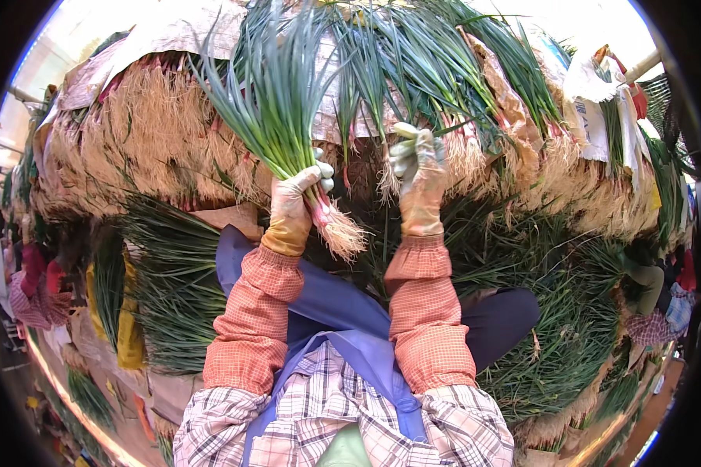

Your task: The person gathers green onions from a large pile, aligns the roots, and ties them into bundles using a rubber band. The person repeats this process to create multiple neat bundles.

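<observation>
My left hand [299,190], in a stained pale glove, grips a bunch of scallions [280,117] just above their pinkish bases. The green leaves fan upward, and the pale roots [340,232] hang down to the right. My right hand [419,154], also gloved, is raised to the right of the bunch, its fingers bent and blurred. A thin green leaf [455,125] sticks out beside its fingers; whether the hand holds it cannot be made out. Just beyond the right hand, loose scallions [377,87] lie over the heap's front, roots downward.
A long heap of scallions with matted roots [152,134] stands in front, partly under woven sheeting [181,29]. Bundled greens [175,286] lie left of my crossed legs [327,292]. Loose leaves [555,327] cover the ground at right. Other people [38,286] sit at both edges.
</observation>
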`<action>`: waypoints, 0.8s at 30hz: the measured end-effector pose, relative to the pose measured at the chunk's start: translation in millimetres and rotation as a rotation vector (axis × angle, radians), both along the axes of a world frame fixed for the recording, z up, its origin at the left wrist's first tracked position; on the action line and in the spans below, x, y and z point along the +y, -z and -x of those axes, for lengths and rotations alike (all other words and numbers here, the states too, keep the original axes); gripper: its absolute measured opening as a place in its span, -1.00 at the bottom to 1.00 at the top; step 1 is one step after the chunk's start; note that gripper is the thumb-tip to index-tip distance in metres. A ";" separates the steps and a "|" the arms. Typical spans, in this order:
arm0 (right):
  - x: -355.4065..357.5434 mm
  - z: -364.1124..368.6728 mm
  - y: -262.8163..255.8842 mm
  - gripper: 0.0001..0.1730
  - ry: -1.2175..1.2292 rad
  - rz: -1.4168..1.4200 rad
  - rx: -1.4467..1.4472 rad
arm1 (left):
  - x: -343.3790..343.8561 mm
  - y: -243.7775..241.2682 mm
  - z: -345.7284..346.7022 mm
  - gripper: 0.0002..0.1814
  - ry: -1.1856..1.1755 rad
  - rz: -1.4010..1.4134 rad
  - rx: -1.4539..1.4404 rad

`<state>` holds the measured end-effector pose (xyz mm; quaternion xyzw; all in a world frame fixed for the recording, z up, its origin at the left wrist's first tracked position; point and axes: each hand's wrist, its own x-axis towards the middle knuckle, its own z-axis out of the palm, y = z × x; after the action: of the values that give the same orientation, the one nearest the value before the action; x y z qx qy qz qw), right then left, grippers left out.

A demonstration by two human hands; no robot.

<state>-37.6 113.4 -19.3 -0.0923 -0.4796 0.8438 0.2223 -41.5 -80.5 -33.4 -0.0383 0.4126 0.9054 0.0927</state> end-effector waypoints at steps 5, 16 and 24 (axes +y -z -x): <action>42.2 49.5 119.7 -0.53 -0.243 -0.795 -0.491 | 22.8 0.6 12.1 -0.71 0.266 -0.044 -0.038; -13.5 -0.5 54.9 -0.86 -0.557 -0.266 -0.232 | 8.3 32.7 -15.1 -0.81 0.219 0.042 -0.119; 33.6 -2.6 9.0 -0.31 0.139 -1.318 -0.288 | 0.5 20.3 -24.2 -0.55 0.170 0.092 -0.092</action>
<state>-35.0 147.0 -28.3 -0.0799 -0.9117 0.3379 0.2198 -17.2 -80.0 -53.7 -0.0488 0.4510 0.8715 0.1860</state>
